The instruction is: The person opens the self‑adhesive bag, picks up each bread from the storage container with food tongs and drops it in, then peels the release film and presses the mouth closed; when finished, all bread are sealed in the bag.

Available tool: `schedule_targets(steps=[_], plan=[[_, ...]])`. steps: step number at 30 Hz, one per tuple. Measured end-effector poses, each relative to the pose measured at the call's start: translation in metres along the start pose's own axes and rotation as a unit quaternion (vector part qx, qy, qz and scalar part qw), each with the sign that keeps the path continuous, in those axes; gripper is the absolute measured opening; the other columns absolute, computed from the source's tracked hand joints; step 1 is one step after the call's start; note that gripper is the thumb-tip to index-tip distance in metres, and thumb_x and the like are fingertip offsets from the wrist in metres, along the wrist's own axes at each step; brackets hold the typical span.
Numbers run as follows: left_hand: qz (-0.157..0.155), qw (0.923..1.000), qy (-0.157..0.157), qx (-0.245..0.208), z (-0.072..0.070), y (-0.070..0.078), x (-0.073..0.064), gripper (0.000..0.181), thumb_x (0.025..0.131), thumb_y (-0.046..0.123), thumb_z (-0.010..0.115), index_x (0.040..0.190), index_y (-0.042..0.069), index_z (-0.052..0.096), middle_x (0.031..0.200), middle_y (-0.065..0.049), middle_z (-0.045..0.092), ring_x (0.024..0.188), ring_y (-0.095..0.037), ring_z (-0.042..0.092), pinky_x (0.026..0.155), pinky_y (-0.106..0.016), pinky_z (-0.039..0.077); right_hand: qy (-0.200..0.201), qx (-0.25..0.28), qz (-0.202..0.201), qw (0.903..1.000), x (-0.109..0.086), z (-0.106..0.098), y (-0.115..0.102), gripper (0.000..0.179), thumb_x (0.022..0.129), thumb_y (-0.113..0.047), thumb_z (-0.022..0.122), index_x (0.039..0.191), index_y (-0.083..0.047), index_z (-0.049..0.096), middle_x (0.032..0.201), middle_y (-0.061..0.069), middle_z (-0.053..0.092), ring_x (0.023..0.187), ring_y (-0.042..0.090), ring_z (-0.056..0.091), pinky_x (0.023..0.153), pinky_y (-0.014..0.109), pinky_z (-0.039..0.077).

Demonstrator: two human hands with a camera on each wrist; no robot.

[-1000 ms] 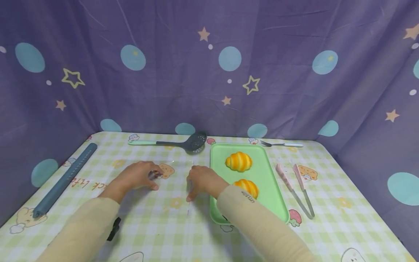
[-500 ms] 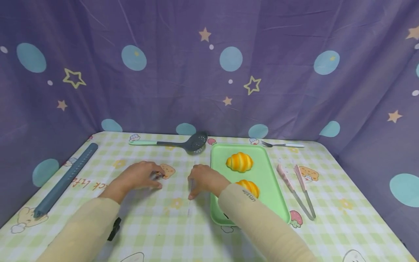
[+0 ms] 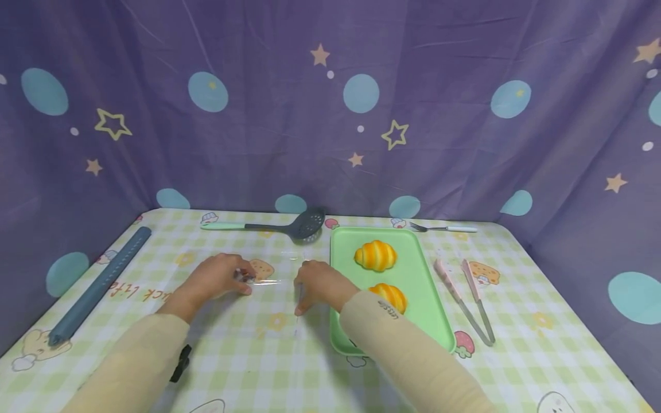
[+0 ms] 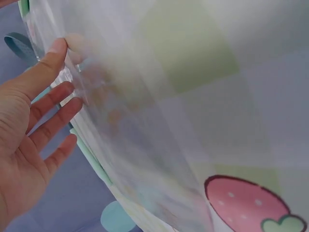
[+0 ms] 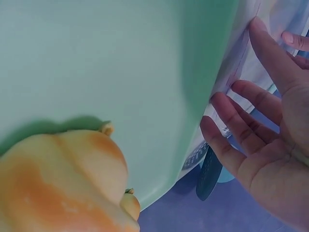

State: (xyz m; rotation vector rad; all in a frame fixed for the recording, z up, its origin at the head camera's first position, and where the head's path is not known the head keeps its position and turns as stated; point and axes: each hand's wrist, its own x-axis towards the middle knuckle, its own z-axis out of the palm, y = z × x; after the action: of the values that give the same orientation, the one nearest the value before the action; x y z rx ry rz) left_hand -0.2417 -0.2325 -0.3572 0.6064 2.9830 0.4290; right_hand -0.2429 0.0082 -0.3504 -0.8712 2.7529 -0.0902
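Observation:
A see-through plastic sheet or bag (image 4: pixel 159 125) lies between the two hands in the head view, marked by its glare and faint edges. At its left side, the left hand (image 3: pixel 217 276) pinches the edge between thumb and a fingertip seen blurred through the film; the other fingers are spread. The right hand (image 3: pixel 321 284) is at the right edge, close by the tray. In the right wrist view its thumb (image 5: pixel 263 38) and fingers (image 5: pixel 231 116) are apart and loosely bent, tips right at the plastic's edge.
Two croissants (image 3: pixel 376 256) sit on a green tray (image 3: pixel 413 321). Pink-handled tongs (image 3: pixel 467 304) and a fork (image 3: pixel 444 228) lie right of it. At the back is a slotted spoon (image 3: pixel 304 225); a dark blue roll (image 3: pixel 100 287) lies left. A purple curtain (image 3: pixel 258 115) stands behind.
The left hand shifts slightly right and then back left. Bright glare streaks now show on the plastic between the hands. The right hand stays nearly in place.

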Motion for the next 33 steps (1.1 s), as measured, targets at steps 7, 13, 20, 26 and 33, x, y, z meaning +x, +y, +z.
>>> schedule_targets(steps=[7,13,20,26,33], plan=[[0.001,0.9997,0.020,-0.010,0.000,-0.004,-0.002,0.018,0.078,0.025,0.088,0.093,0.018,0.081,0.096,-0.001,0.075,0.083,-0.021,0.066,0.077,-0.045,0.053,0.005,0.002,-0.003,1.0000,-0.003,-0.001,-0.001,0.059,0.076,-0.038,0.092,0.125,-0.012,0.074,0.118,0.002,0.067,0.111,0.019,0.059,0.102,0.028,0.046],[-0.004,0.9991,0.034,-0.025,-0.001,-0.006,-0.002,0.011,0.080,0.020,0.087,0.090,0.018,0.082,0.097,-0.002,0.077,0.087,-0.023,0.069,0.080,-0.046,0.055,0.012,-0.003,-0.012,0.9999,-0.003,0.000,-0.001,0.058,0.075,-0.037,0.092,0.124,-0.011,0.074,0.113,0.002,0.067,0.108,0.019,0.060,0.100,0.028,0.047],[0.003,0.9987,0.039,-0.032,-0.003,-0.007,-0.002,0.004,0.083,0.013,0.084,0.085,0.015,0.081,0.082,0.005,0.075,0.078,-0.016,0.069,0.077,-0.043,0.056,0.014,-0.007,-0.016,0.9997,-0.003,0.000,0.000,0.057,0.075,-0.037,0.092,0.123,-0.011,0.075,0.111,0.002,0.067,0.105,0.018,0.060,0.098,0.027,0.048],[0.013,0.9985,0.045,-0.028,-0.005,-0.007,-0.002,0.004,0.085,0.012,0.082,0.088,0.014,0.081,0.082,0.005,0.075,0.077,-0.014,0.069,0.077,-0.042,0.056,0.011,0.001,-0.009,0.9999,-0.003,0.000,0.000,0.058,0.076,-0.037,0.092,0.125,-0.012,0.074,0.115,0.002,0.066,0.109,0.019,0.059,0.101,0.027,0.047],[0.038,0.9977,0.051,-0.023,-0.010,-0.006,-0.006,0.005,0.088,0.014,0.080,0.092,0.013,0.082,0.087,0.002,0.077,0.078,-0.017,0.070,0.071,-0.040,0.056,0.003,-0.012,-0.006,0.9999,-0.002,0.000,0.000,0.059,0.076,-0.040,0.091,0.127,-0.014,0.073,0.118,0.000,0.066,0.111,0.018,0.058,0.101,0.026,0.046]])
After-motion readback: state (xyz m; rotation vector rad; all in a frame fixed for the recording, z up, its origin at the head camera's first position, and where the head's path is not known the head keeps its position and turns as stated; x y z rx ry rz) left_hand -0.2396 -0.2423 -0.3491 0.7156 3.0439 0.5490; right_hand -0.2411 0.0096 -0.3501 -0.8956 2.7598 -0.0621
